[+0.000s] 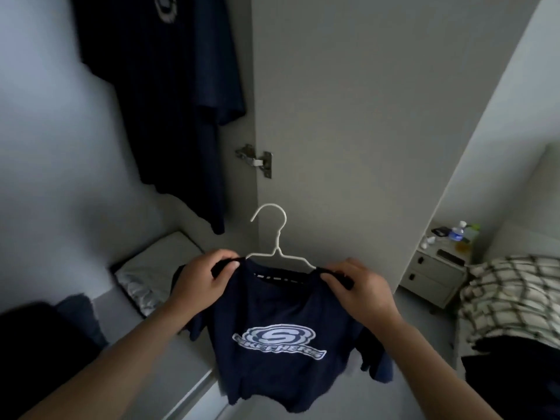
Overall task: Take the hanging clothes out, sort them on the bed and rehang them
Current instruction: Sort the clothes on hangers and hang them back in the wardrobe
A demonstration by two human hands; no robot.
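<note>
While both hands work at chest height, a navy T-shirt [272, 338] with a pale printed logo hangs between them on a white wire hanger [274, 237], hook upward and free of any rail. Left hand [201, 280] pinches the shirt's left shoulder seam over the hanger arm; right hand [360, 286] pinches the right shoulder the same way. Fingers curled on cloth at both ends, neither loose. Judgement: holding at the two shoulders spreads the neckline and seats the fabric evenly on the wire, so the shirt will not slide off one side when hung. Looks like the rehanging stage for this garment, hook not yet on anything.

Another dark navy shirt [169, 95] already hangs up and to the left, inside the open wardrobe, its hem well above the held one. Wardrobe door [348, 116] stands open straight ahead, metal hinge [257, 159] on its left edge.

Room dim, walls pale grey. Low at left, a grey surface with folded pale cloth [151, 274] on it and dark clothing at its near corner. Right side: bed with a checked cover [512, 295], dark garments on its near edge. Beyond it, a small white bedside cabinet [433, 274] carrying a water bottle [456, 231] and small items, too blurred to name.
</note>
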